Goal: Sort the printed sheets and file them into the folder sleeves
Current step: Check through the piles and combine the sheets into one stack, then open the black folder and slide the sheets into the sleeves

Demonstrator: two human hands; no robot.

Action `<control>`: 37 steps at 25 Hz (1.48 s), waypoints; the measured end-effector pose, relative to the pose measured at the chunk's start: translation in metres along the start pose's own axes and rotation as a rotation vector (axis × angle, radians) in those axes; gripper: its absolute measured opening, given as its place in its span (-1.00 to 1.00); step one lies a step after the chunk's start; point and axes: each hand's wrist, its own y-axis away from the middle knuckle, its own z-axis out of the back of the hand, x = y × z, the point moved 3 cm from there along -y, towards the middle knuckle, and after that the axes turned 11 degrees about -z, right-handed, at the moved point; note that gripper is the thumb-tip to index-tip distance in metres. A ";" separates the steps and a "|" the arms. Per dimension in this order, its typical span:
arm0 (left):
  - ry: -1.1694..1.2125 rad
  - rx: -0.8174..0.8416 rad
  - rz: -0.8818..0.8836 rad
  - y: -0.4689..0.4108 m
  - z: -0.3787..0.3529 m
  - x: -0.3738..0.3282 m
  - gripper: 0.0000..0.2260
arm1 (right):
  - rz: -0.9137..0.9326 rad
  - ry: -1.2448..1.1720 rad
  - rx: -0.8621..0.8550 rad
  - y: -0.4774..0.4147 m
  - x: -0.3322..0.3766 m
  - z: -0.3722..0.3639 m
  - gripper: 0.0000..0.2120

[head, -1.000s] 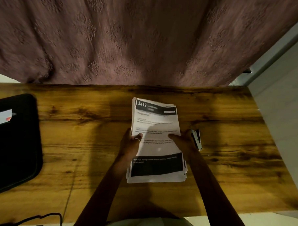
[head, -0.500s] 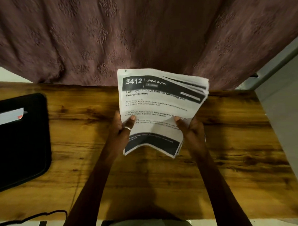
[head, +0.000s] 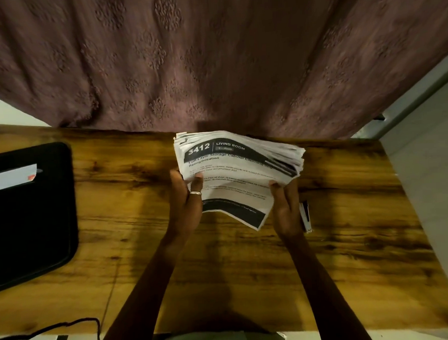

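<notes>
Both hands hold the stack of printed sheets [head: 233, 174] above the middle of the wooden bench [head: 349, 241]. The left hand [head: 187, 197] closes its fingers on the left edge, thumb on top with a ring on it. The right hand [head: 286, 205] grips the lower right edge, and the sheets fan out at the right side. The black folder [head: 27, 217] lies on the bench at the far left. A stapler [head: 305, 215] lies just beside the right hand.
</notes>
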 end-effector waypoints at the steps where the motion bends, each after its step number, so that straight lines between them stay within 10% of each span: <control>1: -0.065 -0.001 -0.001 -0.002 0.000 0.002 -0.80 | 0.052 0.046 -0.026 -0.001 0.003 -0.002 -0.63; 10: -0.427 0.120 0.301 -0.012 0.004 0.076 -0.66 | -0.140 0.742 -0.132 -0.048 -0.026 -0.011 -0.64; 24: -0.842 0.246 0.328 0.017 0.011 0.123 -0.57 | -0.358 0.935 -0.180 -0.053 -0.087 -0.016 -0.47; 37: -0.813 0.255 0.363 0.029 0.032 0.096 -0.52 | -0.040 1.256 -0.114 -0.019 -0.079 -0.046 -0.48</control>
